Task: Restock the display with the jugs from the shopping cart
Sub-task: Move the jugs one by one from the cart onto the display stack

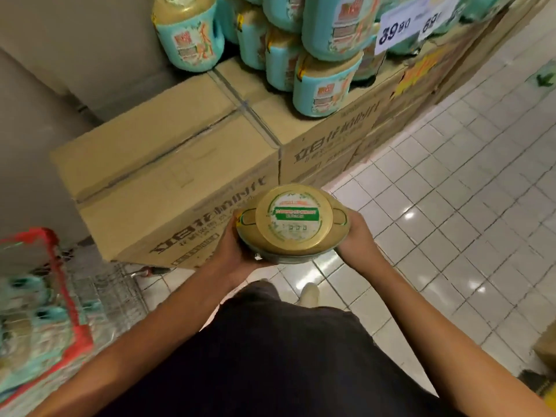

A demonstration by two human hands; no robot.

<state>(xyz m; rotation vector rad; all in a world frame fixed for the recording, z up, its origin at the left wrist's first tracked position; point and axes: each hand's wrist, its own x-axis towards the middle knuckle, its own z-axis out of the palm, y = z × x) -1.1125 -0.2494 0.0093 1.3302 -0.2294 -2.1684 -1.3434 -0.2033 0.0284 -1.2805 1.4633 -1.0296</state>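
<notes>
I hold one jug (290, 219) upright in front of me, seen from above by its gold cap with a green and white label. My left hand (237, 251) grips its left side and my right hand (358, 236) grips its right side. The jug hangs over the floor, just in front of the cardboard boxes (168, 176) that form the display base. Several teal jugs (325, 85) with gold tops stand stacked on the boxes at the back. The shopping cart (69, 296), red-rimmed, sits at the lower left with more teal jugs (33, 320) inside, blurred.
A grey wall (45, 85) runs behind the boxes on the left. A white price sign (415, 22) hangs among the stacked jugs. White tiled floor (451, 221) spreads to the right. Another box corner (546, 350) shows at the right edge.
</notes>
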